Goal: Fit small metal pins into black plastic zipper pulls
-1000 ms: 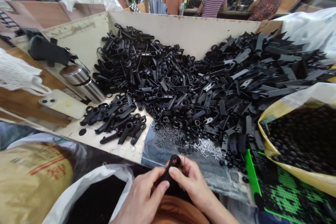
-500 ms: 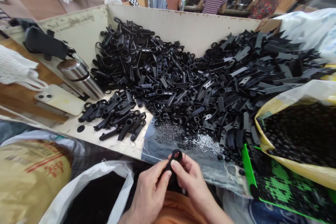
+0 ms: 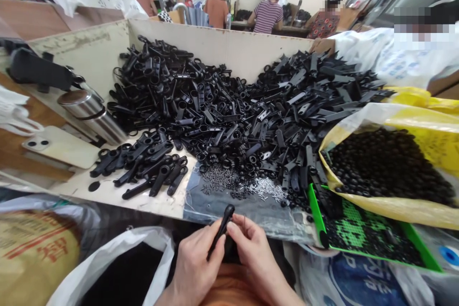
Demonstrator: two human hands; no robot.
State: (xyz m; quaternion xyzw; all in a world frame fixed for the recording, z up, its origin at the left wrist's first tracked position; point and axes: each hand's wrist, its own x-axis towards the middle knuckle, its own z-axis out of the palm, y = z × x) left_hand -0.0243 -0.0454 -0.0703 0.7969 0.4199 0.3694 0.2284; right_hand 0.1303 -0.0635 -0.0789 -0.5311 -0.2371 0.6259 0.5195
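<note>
My left hand (image 3: 197, 258) is closed round a slim black plastic lever (image 3: 224, 224), tilted with its rounded end up, above the front edge of the bench. Beside that upper end, my right hand (image 3: 251, 246) has its thumb and index finger pinched together; whatever may be between them is hidden. Straight ahead on a dark mat (image 3: 208, 208) lie small dark pins (image 3: 217, 178) and shiny metal pins (image 3: 267, 189). Left of these, similar black levers (image 3: 158, 172) rest on the pale bench top. A large heap of black parts (image 3: 201, 100) rises behind.
A steel flask (image 3: 93, 114) and a phone (image 3: 60, 146) stand at the left. On the right are a yellow-edged bag of black beads (image 3: 387, 167) and a green tray (image 3: 317, 215). A white sack (image 3: 161, 267) sits below the bench. Several people work at the back.
The lever has turned in my left hand, so its ring opening no longer faces me. My right thumb has slid off its face to the side. The view has shifted right.
</note>
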